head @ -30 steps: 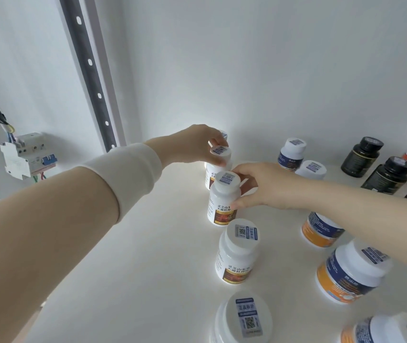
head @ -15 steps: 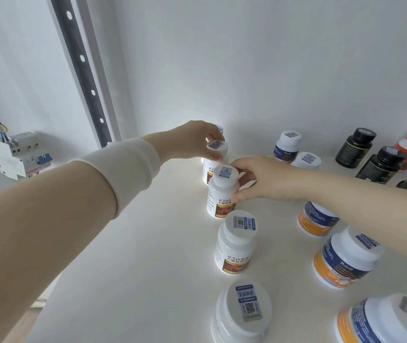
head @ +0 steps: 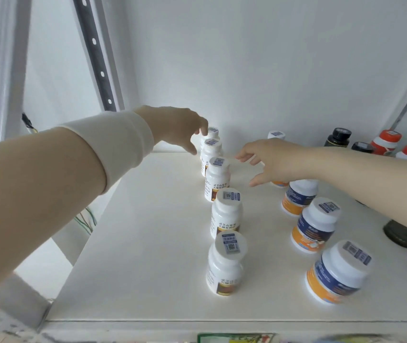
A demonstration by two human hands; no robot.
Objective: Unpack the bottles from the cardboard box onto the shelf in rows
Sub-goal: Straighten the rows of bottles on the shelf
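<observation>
Several tall white bottles with brown labels stand in one row running from the shelf's front to its back; the nearest [head: 225, 264] is by the front edge, the third [head: 216, 178] stands mid-shelf, the second from the back [head: 211, 149] is near the wall. My left hand [head: 176, 127] hovers just left of the two rear bottles, fingers apart, holding nothing. My right hand [head: 270, 160] is open a short way right of the third bottle, not touching it. The white shelf [head: 148, 243] carries them all. The cardboard box is not in view.
To the right runs a row of wider white bottles with blue-orange labels [head: 313, 225], the nearest [head: 337, 272] by the front edge. Black bottles [head: 338, 137] and red-capped ones [head: 387, 142] stand at the back right. A perforated grey upright [head: 94, 50] rises at the shelf's left rear.
Both hands have let go of the bottles they held and drawn slightly away, fingers spread. The view has pulled back and tilted, showing the shelf's front edge.
</observation>
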